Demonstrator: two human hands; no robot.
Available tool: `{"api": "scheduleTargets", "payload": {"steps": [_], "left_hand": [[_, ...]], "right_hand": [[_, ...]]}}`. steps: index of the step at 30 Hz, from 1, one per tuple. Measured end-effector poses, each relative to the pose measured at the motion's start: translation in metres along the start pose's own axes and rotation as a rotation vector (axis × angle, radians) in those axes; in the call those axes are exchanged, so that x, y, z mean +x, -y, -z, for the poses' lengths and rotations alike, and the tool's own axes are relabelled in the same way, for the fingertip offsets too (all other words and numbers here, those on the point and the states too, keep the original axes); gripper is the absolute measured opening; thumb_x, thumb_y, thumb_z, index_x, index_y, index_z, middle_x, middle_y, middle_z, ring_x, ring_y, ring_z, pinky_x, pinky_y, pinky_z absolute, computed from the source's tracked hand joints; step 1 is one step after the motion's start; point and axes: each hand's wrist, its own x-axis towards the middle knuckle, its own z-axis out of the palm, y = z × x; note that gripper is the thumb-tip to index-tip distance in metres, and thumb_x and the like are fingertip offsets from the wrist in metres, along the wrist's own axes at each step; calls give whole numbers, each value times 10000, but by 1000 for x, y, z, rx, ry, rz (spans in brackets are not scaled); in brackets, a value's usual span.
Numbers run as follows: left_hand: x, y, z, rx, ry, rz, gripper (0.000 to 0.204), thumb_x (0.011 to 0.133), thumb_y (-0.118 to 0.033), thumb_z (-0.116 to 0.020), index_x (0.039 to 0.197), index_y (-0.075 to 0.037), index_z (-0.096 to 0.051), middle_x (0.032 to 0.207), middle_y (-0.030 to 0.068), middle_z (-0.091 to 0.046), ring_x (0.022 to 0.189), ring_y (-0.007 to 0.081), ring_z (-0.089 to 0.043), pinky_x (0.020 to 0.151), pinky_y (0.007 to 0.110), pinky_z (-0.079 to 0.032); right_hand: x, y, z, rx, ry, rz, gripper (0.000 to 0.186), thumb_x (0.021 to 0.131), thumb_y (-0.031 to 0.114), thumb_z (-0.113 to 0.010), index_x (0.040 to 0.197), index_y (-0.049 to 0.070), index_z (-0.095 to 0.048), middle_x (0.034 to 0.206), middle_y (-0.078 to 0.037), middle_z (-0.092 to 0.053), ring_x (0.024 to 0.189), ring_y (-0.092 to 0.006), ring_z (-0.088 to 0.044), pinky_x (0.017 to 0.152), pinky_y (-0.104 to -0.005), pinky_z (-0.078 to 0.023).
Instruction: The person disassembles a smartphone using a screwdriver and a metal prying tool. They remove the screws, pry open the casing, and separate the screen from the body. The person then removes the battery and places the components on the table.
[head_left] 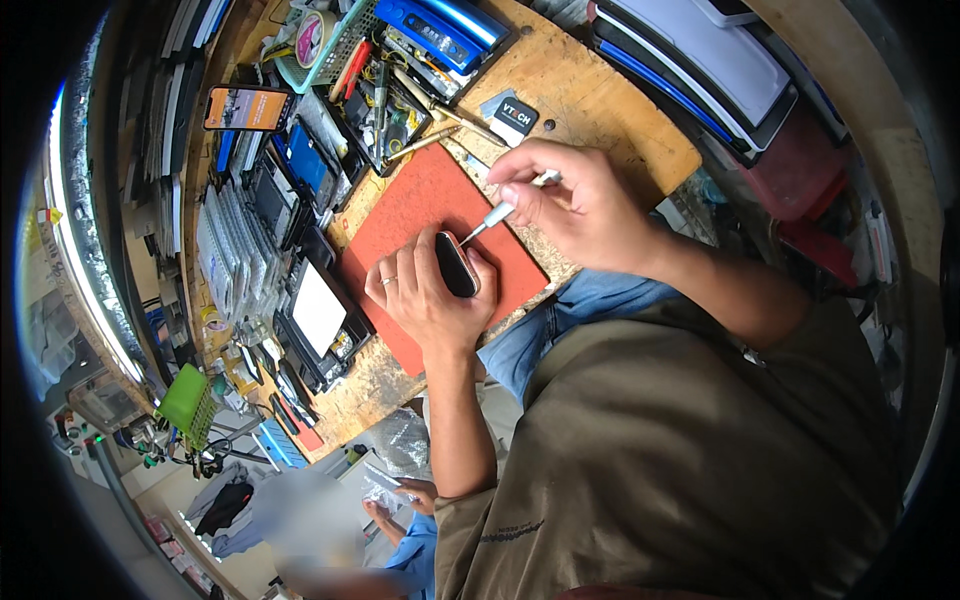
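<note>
A dark smartphone (457,264) with a thin light-coloured rim lies on a red work mat (410,205). My left hand (437,300) is wrapped round it, fingers along one side and thumb along the other; a ring shows on one finger. Above the phone's right edge, my right hand (575,195) pinches a slim screwdriver (497,215) with a whitish handle. Its thin metal shaft slants down to the phone's upper right edge. Whether the tip sits in a screw there is too small to tell.
Beyond the mat are tweezers (425,141), a tool tray (385,130), a green basket (340,45) and a blue device (435,30). A lit phone (248,108) stands at the left, above clear plastic cases (238,240). Another person's hands (400,505) hold clear plastic at the lower left.
</note>
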Motion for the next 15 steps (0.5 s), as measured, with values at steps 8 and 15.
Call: {"api": "scheduleTargets", "payload": {"steps": [8, 15], "left_hand": [[-3, 1, -4, -16, -16, 42, 480, 725, -287, -766, 1158, -89, -705, 984, 93, -681, 991, 303, -640, 1038, 464, -380], [-4, 4, -4, -11, -13, 17, 483, 721, -275, -756, 1152, -73, -673, 974, 99, -676, 986, 285, -655, 1108, 481, -352]], "right_hand": [[2, 3, 3, -46, 36, -44, 194, 1043, -23, -591, 1219, -56, -664, 1075, -90, -714, 881, -97, -680, 764, -256, -606], [0, 2, 4, -32, 53, -39, 204, 1050, -4, -595, 1234, -59, -664, 1081, -95, -713, 887, -94, -678, 771, -256, -607]]}}
